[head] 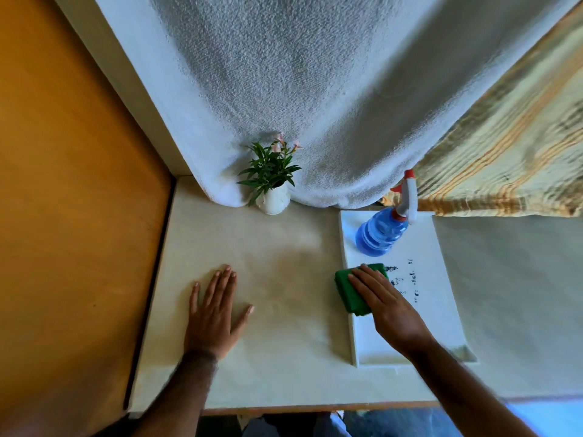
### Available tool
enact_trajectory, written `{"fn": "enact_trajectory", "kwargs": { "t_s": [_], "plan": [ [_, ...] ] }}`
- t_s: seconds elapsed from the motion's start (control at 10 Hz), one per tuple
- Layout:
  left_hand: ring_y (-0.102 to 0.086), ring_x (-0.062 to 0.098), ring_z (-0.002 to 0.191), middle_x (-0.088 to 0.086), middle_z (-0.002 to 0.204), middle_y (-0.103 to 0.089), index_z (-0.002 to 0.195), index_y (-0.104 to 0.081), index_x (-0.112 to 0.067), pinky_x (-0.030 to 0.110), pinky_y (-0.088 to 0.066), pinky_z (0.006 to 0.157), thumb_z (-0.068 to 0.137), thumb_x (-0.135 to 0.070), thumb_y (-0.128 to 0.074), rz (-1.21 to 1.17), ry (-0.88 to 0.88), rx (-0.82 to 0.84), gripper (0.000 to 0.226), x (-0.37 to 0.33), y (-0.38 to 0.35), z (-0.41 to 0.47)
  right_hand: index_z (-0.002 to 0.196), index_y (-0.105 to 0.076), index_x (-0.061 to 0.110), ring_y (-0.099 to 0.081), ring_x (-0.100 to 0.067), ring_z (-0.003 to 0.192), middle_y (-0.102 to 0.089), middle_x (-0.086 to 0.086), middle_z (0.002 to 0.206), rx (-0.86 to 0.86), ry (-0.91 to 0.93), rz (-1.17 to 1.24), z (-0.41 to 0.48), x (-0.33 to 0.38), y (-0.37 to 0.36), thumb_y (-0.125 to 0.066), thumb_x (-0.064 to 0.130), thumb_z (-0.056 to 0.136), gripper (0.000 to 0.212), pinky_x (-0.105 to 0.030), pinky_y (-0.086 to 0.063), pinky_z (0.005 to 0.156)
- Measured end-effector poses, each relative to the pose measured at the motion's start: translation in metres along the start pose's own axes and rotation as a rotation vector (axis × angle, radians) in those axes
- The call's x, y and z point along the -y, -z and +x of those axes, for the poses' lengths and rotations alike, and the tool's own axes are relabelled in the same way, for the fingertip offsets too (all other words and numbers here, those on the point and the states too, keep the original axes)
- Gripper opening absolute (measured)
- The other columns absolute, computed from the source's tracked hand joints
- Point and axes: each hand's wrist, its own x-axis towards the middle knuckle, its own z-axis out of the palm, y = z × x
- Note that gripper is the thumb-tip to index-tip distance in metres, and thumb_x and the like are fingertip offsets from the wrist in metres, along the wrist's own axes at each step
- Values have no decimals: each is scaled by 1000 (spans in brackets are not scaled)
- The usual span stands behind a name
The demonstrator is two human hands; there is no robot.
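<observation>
Green scouring pad lies on the left edge of a white board, its left side slightly overhanging that edge above the table. The right hand rests on top of the pad, fingers laid fairly straight across it and pointing away and to the left, not curled round it; the thumb cannot be made out. The hand covers the right and near parts of the pad, so its long axis cannot be fixed. The exposed left edge runs away from the person, roughly parallel to the board's left edge. Black marks sit on the board just right of the pad. A blue spray bottle stands at the far end of the board, nozzle toward the back. The left hand lies flat on the table, fingers spread, well apart from the pad. A potted plant stands at the back against a hanging white towel.
</observation>
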Motion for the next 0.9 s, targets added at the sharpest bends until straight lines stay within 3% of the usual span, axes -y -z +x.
{"fn": "enact_trajectory", "kwargs": {
  "t_s": [0.1,0.2,0.3,0.4,0.6,0.7,0.8,0.9],
  "plan": [
    [-30,23,160,6,175,-29,165,-33,-14,63,-29,127,96,-66,-41,4,-1,20,87,-1,2,1,144,-56,1,-44,-37,145,-52,-17,153,13,-126,-60,-36,-15,0,-62,-35,68,85,-58,-43,114],
    [-32,23,159,6,174,-30,164,-34,-14,63,-30,126,96,-66,-41,11,-8,7,87,-2,1,1,148,-49,1,-45,-41,144,-41,-16,157,79,-179,-86,-55,-29,-2,-67,-29,70,85,-61,-45,111],
    [-33,23,159,7,174,-32,164,-35,-13,63,-29,127,96,-66,-42,17,-14,-21,86,-2,0,1,157,-34,4,-29,-34,154,-26,-15,166,141,-127,-150,-64,-35,-10,-69,15,94,73,-51,-32,123],
    [-35,25,158,7,173,-34,164,-34,-13,63,-29,126,98,-64,-43,16,-33,-54,84,-1,-5,-1,163,-18,6,-14,-28,159,-16,-15,171,174,-126,-210,-68,-35,-18,-41,48,104,76,-44,-16,127],
    [-37,27,157,8,173,-35,164,-34,-12,65,-29,125,99,-65,-40,17,-34,3,84,-1,-5,0,164,-8,8,-4,-25,160,-7,-13,173,270,-174,-223,-68,-30,-15,-27,63,104,83,-42,-11,128],
    [-43,32,154,12,170,-39,160,-41,-8,69,-31,124,99,-71,-27,3,-16,104,89,-8,3,-1,163,-1,11,1,-24,160,1,-12,172,314,-219,-175,-67,-20,-5,-21,71,100,88,-45,-16,129],
    [-33,30,159,11,173,-31,162,-37,-9,65,-24,127,87,-87,9,-70,34,253,118,-16,26,13,164,-4,10,3,-22,160,1,-11,173,223,-156,-146,-52,-4,11,-26,75,99,94,-43,-11,130],
    [-6,18,166,2,180,-6,169,-15,-16,52,-9,134,61,-92,35,-15,64,351,142,-24,39,20,163,-19,4,-5,-23,160,-10,-13,172,108,-22,-163,-23,26,36,-36,72,99,95,-37,-4,130]
  ]
}}
